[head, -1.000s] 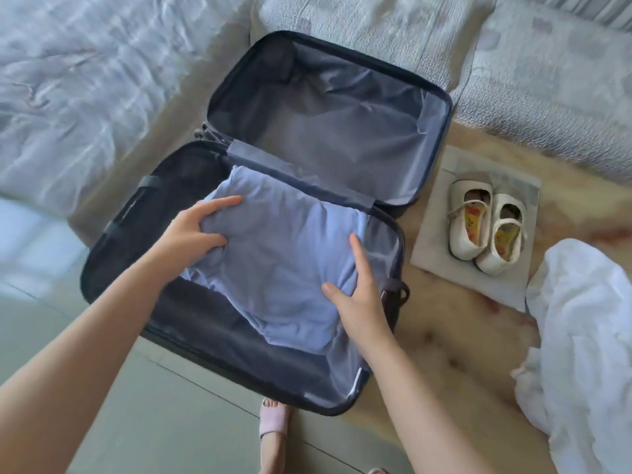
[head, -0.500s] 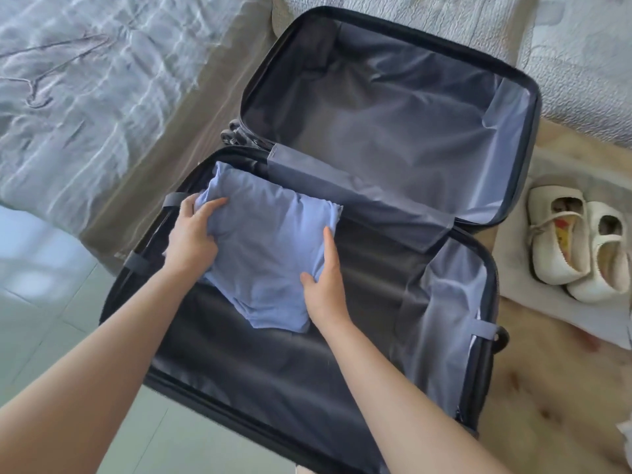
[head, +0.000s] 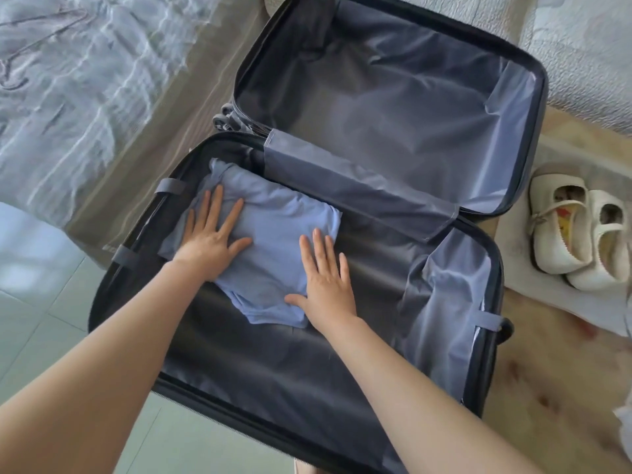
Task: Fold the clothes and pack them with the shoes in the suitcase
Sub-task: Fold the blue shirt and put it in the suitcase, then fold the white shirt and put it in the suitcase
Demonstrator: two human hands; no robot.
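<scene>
A dark suitcase (head: 130, 289) lies open on the floor, its two halves hinged along a line that runs from the far left to the right; the far half (head: 393, 107) holds only its grey lining, and the near half holds a folded blue garment (head: 273, 234) in its far-left corner, close against the left wall and just short of the grey flap (head: 359, 193) along the hinge; the left hand (head: 212, 241) lies flat on the left part of the garment, fingers spread wide and gripping nothing; the right hand (head: 325, 282) lies flat too, fingers straight and close together, its thumb side on the garment's right edge and its outer fingers over the dark lining beside it; both forearms reach in from the near edge.

To the right of the garment the floor of the near half is bare dark lining, a broad open stretch reaching to the loose grey liner (head: 444, 295) bunched against the right wall; the near strip of that half is bare as well; two grey strap tabs (head: 169, 186) sit on the left rim and one on the right rim.

A pair of cream shoes (head: 574, 230) stands side by side on a pale cloth (head: 547, 295), outside the suitcase just beyond its right rim, on a beige rug (head: 547, 388); a bed (head: 68, 97) with a wrinkled grey cover runs along the far left, and pale green tiles (head: 30, 319) fill the near left.
</scene>
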